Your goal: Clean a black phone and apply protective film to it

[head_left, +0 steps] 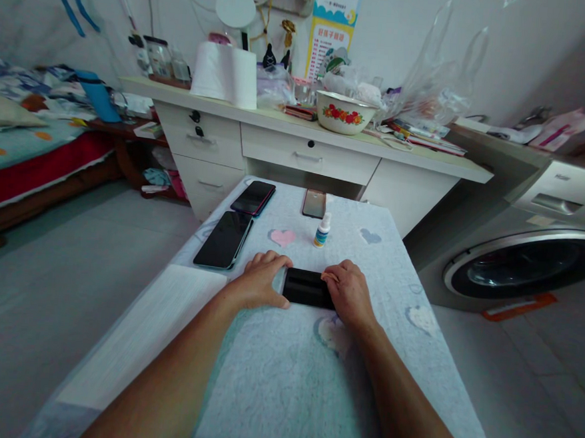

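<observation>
A black smartphone (308, 288) lies sideways on the table between my two hands. My left hand (264, 280) grips its left end, thumb at the near edge and fingers at the far edge. My right hand (348, 291) is closed over the right end of the screen, fingers bunched together; a small pale-orange edge shows at the fingertips, too small to name. Just beyond the phone stands a small white spray bottle (322, 232) with a blue and yellow label. Behind it lies a phone case (314, 204).
Two more phones, a nearer one (225, 239) and a farther one (254, 197), lie at the table's left. A white sheet (149, 329) covers the left edge. A white desk (310, 143) stands ahead, a washing machine (527, 222) at right, a bed (41, 155) at left.
</observation>
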Motion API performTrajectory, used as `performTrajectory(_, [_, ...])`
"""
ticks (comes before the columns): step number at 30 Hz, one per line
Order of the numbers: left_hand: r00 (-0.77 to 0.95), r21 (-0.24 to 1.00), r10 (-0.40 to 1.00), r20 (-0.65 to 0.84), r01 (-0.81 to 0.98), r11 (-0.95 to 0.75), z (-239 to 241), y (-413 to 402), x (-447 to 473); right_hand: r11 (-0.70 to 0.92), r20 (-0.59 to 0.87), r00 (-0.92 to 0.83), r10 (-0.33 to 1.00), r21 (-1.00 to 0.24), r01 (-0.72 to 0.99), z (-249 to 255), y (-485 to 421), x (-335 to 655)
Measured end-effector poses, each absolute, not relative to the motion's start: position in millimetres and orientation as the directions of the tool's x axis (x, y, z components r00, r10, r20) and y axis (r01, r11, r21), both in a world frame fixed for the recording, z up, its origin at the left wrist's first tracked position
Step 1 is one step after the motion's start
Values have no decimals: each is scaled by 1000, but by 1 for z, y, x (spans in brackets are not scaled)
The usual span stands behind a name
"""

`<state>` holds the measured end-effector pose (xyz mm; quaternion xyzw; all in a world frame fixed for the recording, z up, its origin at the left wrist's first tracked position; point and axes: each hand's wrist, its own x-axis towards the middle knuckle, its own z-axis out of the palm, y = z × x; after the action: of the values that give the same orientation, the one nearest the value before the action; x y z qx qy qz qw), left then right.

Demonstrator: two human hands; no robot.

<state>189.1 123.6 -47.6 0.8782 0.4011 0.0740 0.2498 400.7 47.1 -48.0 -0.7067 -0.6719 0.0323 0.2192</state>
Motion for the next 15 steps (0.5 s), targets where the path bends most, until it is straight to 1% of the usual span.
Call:
performTrajectory(7, [661,505,746,-81,673,-541,-47,123,190,-74,267,183,946,-371,926,-52,44,427])
performTrajectory(15, [663,508,745,-75,668,-543,-48,123,189,-133,218,236,947,-401,906,-48,38,443])
